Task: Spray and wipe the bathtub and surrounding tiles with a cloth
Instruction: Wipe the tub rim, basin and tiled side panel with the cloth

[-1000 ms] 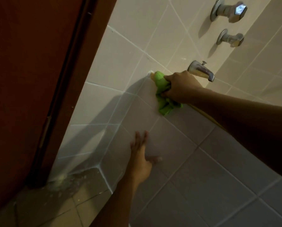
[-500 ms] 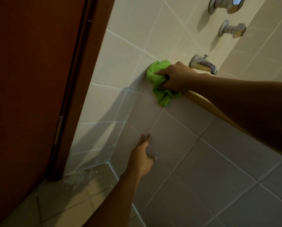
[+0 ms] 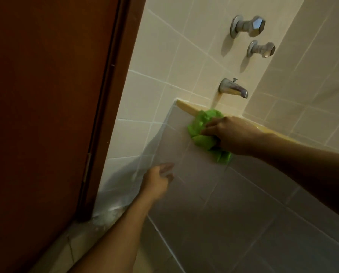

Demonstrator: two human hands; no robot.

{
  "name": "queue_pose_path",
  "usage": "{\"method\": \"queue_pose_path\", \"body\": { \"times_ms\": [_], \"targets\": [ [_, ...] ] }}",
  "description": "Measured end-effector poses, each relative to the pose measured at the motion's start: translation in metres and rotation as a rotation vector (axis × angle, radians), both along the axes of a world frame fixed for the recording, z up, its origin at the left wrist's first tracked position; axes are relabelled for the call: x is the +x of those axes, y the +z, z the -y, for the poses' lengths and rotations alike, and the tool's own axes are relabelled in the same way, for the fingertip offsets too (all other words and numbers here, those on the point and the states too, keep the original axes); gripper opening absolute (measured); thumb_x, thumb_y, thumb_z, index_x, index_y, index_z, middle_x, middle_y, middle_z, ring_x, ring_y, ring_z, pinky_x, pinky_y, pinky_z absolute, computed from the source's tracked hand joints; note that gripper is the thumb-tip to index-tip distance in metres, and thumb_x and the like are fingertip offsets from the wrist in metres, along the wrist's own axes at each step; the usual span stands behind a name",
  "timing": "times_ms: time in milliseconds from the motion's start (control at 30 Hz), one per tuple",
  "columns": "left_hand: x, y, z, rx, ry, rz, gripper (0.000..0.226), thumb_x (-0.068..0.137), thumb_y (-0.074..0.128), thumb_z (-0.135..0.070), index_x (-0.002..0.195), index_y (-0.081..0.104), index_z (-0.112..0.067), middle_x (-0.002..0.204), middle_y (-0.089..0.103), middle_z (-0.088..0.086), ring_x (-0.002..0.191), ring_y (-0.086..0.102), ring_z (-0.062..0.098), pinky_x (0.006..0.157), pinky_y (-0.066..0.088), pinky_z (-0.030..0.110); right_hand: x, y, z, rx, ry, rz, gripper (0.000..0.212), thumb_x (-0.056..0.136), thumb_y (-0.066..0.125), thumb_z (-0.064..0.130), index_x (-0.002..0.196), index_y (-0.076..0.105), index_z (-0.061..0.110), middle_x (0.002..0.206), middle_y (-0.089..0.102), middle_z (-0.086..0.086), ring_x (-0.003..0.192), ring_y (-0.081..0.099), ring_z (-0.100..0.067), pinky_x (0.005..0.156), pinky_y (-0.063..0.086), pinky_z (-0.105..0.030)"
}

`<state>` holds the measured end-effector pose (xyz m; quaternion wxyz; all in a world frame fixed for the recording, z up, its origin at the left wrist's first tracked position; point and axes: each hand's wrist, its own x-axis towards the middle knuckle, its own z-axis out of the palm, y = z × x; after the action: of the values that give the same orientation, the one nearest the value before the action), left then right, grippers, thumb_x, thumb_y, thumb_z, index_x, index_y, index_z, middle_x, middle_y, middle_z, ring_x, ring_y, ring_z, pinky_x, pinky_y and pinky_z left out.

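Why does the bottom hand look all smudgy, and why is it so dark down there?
Head view: the left hand looks motion-blurred; the tub's grey tiled side sits in shadow, while light falls on the green cloth and the wall tiles by the taps.

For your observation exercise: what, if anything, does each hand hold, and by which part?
The right hand grips the green cloth, bunched, around its middle against the tub edge. The left hand holds nothing.

Right hand (image 3: 233, 134) grips cloth (image 3: 201, 123); left hand (image 3: 156, 183) open, fingers (image 3: 167, 166) relaxed.
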<state>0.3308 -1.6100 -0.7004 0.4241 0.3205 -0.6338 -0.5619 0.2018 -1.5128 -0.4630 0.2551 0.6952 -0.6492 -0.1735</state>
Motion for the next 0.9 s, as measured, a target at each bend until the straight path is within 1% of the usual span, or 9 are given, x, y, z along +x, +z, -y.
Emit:
{"method": "queue_pose_path", "body": {
  "times_ms": [133,200,267,400,500,600,733,833,900],
  "targets": [
    [0.035,0.055,-0.019,0.407,-0.186,-0.371,0.03,0.098,0.066,-0.033,0.127,0.066,-0.024,0.117,0.073,-0.005,0.105,0.07,0.027,0.087,0.059,0.05,0.026,-0.055,-0.038,-0.033,0.039,0.509,0.045,0.087,0.075,0.023,0.13,0.067,0.027,0.112,0.071,0.007,0.097,0.065,-0.007,0.085,0.052,-0.025],
    [0.051,0.074,-0.028,0.452,-0.248,-0.366,0.031,0.098,0.065,-0.034,0.125,0.066,-0.018,0.112,0.075,0.002,0.094,0.074,0.025,0.073,0.062,0.045,0.039,-0.083,-0.039,-0.104,0.008,0.729,0.04,0.085,0.076,0.025,0.124,0.07,0.029,0.105,0.074,0.008,0.091,0.065,-0.005,0.079,0.049,-0.022],
    [0.063,0.083,-0.03,0.396,-0.226,-0.282,0.03,0.099,0.064,-0.031,0.121,0.068,-0.011,0.1,0.077,0.009,0.08,0.075,0.023,0.063,0.061,0.036,0.045,-0.103,-0.031,-0.174,-0.011,0.917,0.038,0.083,0.08,0.028,0.12,0.073,0.031,0.102,0.076,0.007,0.091,0.068,-0.008,0.081,0.054,-0.028],
    [0.089,0.085,-0.024,0.328,-0.268,-0.273,0.032,0.102,0.059,-0.031,0.12,0.07,-0.007,0.111,0.077,0.012,0.105,0.072,0.032,0.092,0.058,0.047,0.047,-0.106,-0.022,-0.272,-0.085,1.35,0.036,0.078,0.087,0.022,0.111,0.073,0.02,0.097,0.077,-0.003,0.088,0.074,-0.018,0.079,0.062,-0.044],
    [0.1,0.084,-0.029,0.195,-0.354,-0.23,0.023,0.101,0.059,-0.012,0.122,0.068,-0.009,0.113,0.076,0.011,0.105,0.073,0.026,0.091,0.06,0.041,0.048,-0.09,-0.025,-0.418,-0.203,1.637,0.041,0.072,0.091,0.017,0.103,0.065,0.007,0.096,0.074,-0.015,0.076,0.072,-0.024,0.056,0.059,-0.035],
    [0.096,0.085,-0.035,0.073,-0.219,-0.141,0.017,0.097,0.064,-0.004,0.11,0.071,-0.013,0.095,0.08,0.003,0.089,0.075,0.019,0.076,0.063,0.036,0.047,-0.08,-0.035,-0.455,-0.357,1.679,0.037,0.071,0.092,0.018,0.094,0.064,0.008,0.08,0.069,-0.013,0.059,0.063,-0.017,0.044,0.047,-0.024],
    [0.094,0.091,-0.042,0.028,-0.123,-0.141,0.009,0.096,0.068,-0.008,0.1,0.075,-0.012,0.082,0.079,0.001,0.076,0.075,0.013,0.062,0.057,0.024,0.052,-0.078,-0.052,-0.419,-0.431,1.773,0.026,0.081,0.084,0.015,0.097,0.072,-0.002,0.082,0.07,-0.015,0.067,0.067,-0.023,0.055,0.06,-0.032],
    [0.096,0.095,-0.039,-0.041,-0.027,-0.151,0.01,0.093,0.073,-0.01,0.091,0.076,-0.019,0.078,0.078,-0.005,0.074,0.074,0.008,0.067,0.056,0.022,0.06,-0.084,-0.06,-0.43,-0.439,1.815,0.018,0.089,0.077,0.016,0.099,0.074,0.001,0.087,0.071,-0.016,0.075,0.068,-0.027,0.065,0.058,-0.039],
    [0.102,0.098,-0.033,-0.164,0.113,-0.074,0.014,0.089,0.078,-0.015,0.084,0.075,-0.027,0.08,0.076,-0.009,0.078,0.072,0.005,0.075,0.056,0.021,0.063,-0.086,-0.062,-0.456,-0.407,1.721,0.009,0.093,0.072,0.015,0.093,0.075,0.006,0.089,0.071,-0.015,0.081,0.066,-0.026,0.068,0.057,-0.039]
  ]
}}
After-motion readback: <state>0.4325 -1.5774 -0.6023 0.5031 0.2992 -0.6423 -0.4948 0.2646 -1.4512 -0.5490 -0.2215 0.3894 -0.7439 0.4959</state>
